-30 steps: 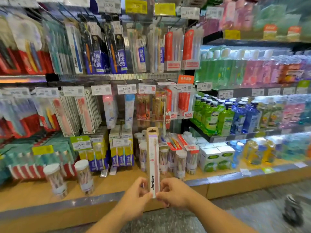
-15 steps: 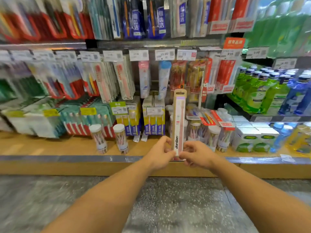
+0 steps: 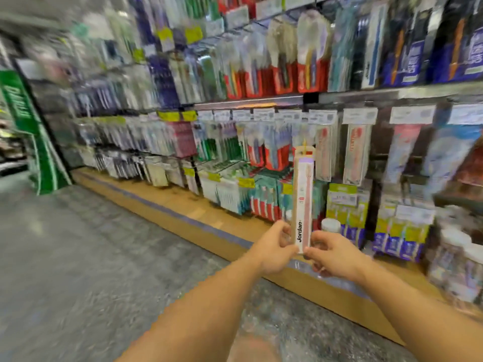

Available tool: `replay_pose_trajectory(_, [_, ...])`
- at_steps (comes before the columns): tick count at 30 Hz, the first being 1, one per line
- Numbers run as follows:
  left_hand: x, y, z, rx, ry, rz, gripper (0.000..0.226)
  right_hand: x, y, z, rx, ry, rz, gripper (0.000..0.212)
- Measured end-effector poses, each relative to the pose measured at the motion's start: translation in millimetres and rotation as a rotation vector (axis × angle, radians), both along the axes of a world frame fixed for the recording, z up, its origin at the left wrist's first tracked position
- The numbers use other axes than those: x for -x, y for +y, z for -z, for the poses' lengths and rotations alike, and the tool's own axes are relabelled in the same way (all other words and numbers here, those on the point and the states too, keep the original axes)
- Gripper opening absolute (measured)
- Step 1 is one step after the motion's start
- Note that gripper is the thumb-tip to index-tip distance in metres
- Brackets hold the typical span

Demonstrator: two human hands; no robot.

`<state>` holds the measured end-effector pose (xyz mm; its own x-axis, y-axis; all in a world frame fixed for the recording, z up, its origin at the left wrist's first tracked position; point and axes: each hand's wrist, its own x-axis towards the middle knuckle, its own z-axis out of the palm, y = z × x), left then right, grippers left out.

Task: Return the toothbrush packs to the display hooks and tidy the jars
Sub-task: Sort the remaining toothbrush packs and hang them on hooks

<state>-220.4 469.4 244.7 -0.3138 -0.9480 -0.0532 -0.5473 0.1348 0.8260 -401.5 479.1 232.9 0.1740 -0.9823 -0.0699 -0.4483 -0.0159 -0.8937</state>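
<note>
I hold a tall narrow beige toothbrush pack, marked "Jordan", upright in front of the shelves. My left hand pinches its lower left edge and my right hand pinches its lower right edge. Behind it, similar beige packs hang on display hooks under white price tags. A white-lidded jar stands on the wooden shelf just right of the pack. More jars stand blurred at the far right.
Rows of hanging toothbrush packs fill the wall. The low wooden shelf runs along the floor with a blue front strip. A green display stand is at the far left. Grey speckled floor lies to my left.
The view has swung left and closer to the shelves, so the mouthwash bottles are out of sight. Both hands still hold the pack upright by its bottom end.
</note>
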Motion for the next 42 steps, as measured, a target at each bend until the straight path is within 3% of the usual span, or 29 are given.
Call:
replay_pose_trajectory(5, [-60.0, 4.9, -23.2, 0.074, -0.035, -0.106, 0.022, -64.5, -6.1, -21.6, 0.069, 0.023, -0.068, 0.01])
replay_pose_trajectory(14, [-112.6, 5.3, -67.5, 0.121, 0.082, -0.175, 0.02, -115.3, -14.9, -79.4, 0.187, 0.127, -0.131, 0.003])
replay_pose_trajectory(23, [-126.9, -3.9, -108.1, 0.159, 0.156, -0.15, 0.017, -123.6, -9.3, -127.9, 0.258, 0.114, -0.12, 0.01])
replay_pose_trajectory(29, [-135.4, -0.1, -130.9, 0.188, 0.165, -0.183, 0.019, -132.6, -5.6, -162.9, 0.345, 0.231, -0.147, 0.015])
replay_pose_trajectory(42, [-140.8, 16.7, -128.2, 0.167, 0.132, -0.162, 0.028, -132.8, 0.9, -167.5, 0.316, 0.201, -0.079, 0.009])
